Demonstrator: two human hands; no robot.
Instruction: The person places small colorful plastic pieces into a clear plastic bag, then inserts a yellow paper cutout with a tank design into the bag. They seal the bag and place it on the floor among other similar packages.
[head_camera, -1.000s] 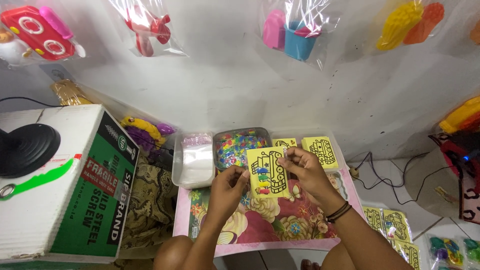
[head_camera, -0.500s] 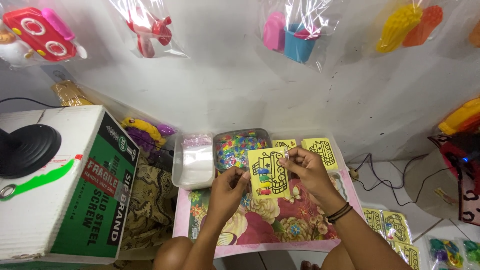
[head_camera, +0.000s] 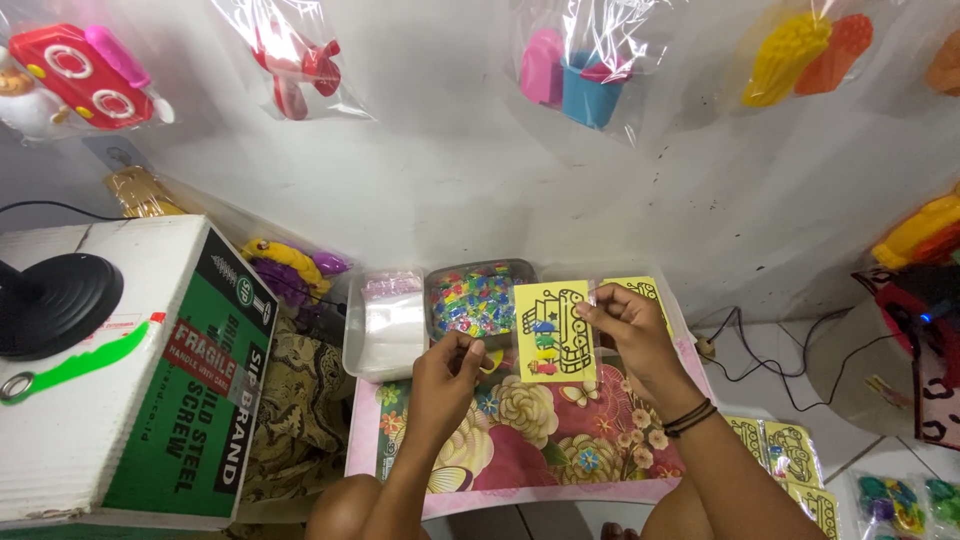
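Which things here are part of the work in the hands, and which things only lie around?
In use:
- yellow card, in right hand
- left hand, holding a small yellow piece
- tray of coloured pieces
- floral board

Lying about:
- cardboard box
- bagged toys on wall
- spare cards

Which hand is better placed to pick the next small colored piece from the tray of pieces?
Left, probably. The left hand sits just below the tray of colored pieces, fingertips pinching something small and yellow. The right hand is busy holding the yellow card upright.
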